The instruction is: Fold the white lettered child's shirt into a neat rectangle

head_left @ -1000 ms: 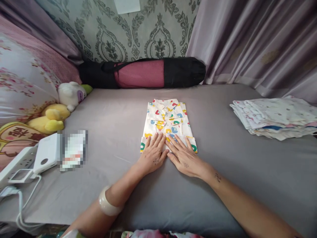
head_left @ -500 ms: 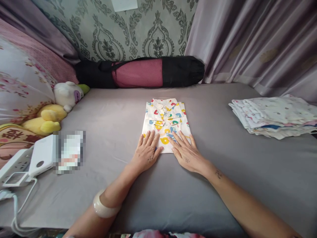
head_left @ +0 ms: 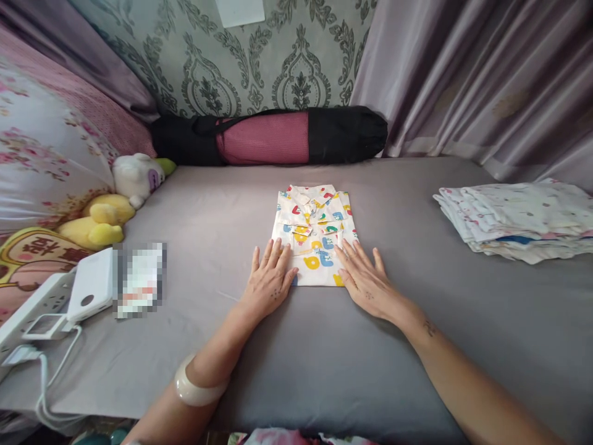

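A white shirt (head_left: 315,247) with a collar and a colourful print lies folded into a neat rectangle on the grey sheet (head_left: 208,222), collar at the far end. My left hand (head_left: 269,275) rests flat at its near left edge, fingers stretched out and slightly apart. At the near right edge my right hand (head_left: 365,278) lies flat too, its fingers spread, fingertips over the cloth. Neither hand grips anything. Parts of the shirt's sides are hidden beneath my fingers.
A stack of folded white clothes (head_left: 519,216) sits at the right. Along the wall lies a black and pink roll bag (head_left: 264,137). To the left are plush toys (head_left: 97,219), a white power bank (head_left: 92,284), a power strip (head_left: 41,309) with cables, and a blurred flat item (head_left: 140,281).
My hands have moved apart, outward to the shirt's two sides, uncovering more of its lower middle. The shirt keeps its folded shape. The view has shifted slightly.
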The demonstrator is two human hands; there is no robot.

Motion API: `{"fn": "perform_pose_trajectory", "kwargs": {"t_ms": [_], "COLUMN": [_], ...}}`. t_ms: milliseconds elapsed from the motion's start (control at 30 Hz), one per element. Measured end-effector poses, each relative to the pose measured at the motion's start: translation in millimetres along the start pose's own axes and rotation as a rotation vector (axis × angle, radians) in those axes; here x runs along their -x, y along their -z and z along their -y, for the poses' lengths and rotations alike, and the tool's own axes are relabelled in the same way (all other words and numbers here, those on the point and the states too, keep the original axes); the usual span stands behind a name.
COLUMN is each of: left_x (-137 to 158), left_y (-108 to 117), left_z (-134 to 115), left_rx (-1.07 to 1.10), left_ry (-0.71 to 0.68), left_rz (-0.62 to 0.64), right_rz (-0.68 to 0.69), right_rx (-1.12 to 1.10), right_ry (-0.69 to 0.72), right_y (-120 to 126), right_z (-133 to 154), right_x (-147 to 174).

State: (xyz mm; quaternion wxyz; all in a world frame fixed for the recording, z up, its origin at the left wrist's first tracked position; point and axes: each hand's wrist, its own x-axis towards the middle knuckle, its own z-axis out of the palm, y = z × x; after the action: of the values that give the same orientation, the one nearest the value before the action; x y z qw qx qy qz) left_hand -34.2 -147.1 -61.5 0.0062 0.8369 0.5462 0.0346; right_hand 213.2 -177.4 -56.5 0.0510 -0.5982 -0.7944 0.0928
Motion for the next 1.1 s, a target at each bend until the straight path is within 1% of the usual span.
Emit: {"fn": "perform_pose_trajectory", "kwargs": {"t_ms": [167,367,533,600,667,733,800,933,1000,1100], "left_x": [0.3,0.2,0.9,2.3,4.0,5.2,5.6,4.4,4.3,5.3], "left_y": [-6.2,-11.1,-4.7,-1.4,0.6,0.0,-3.0,-10.7,-11.5,-6.5], "left_z": [4.4,6.7,0.3,-4.9,-9.8,-13.0,-14.2,-12.5,-11.4,-11.0], "left_rx": [-0.016,0.017,0.058,0.066,0.077,0.087,0.095,0.108,0.124,0.172], "left_ry": [-0.003,-0.011,-0.010,-0.048,-0.116,-0.180,-0.222,-0.242,-0.239,-0.258], "left_rz": [0.056,0.005,-0.051,-0.088,-0.112,-0.110,-0.078,-0.026,-0.033,-0.049], "right_rz": [-0.011,-0.005,-0.037,-0.031,-0.010,0.011,0.023,0.039,0.037,0.027], "right_rx": [0.048,0.041,0.009,-0.005,-0.021,-0.033,-0.039,-0.043,-0.048,-0.058], "right_ry": [0.002,0.009,0.043,0.089,0.147,0.195,0.225,0.246,0.245,0.246], "right_y": [-6.7,-8.4,-2.4,1.8,5.7,7.9,7.6,2.8,1.3,2.9], "right_z": [-9.0,-11.1,-1.7,8.3,19.3,27.9,32.6,32.2,30.8,30.6], "right_x": [0.9,0.5,1.5,2.4,3.3,4.0,4.1,3.1,2.5,3.3]}}
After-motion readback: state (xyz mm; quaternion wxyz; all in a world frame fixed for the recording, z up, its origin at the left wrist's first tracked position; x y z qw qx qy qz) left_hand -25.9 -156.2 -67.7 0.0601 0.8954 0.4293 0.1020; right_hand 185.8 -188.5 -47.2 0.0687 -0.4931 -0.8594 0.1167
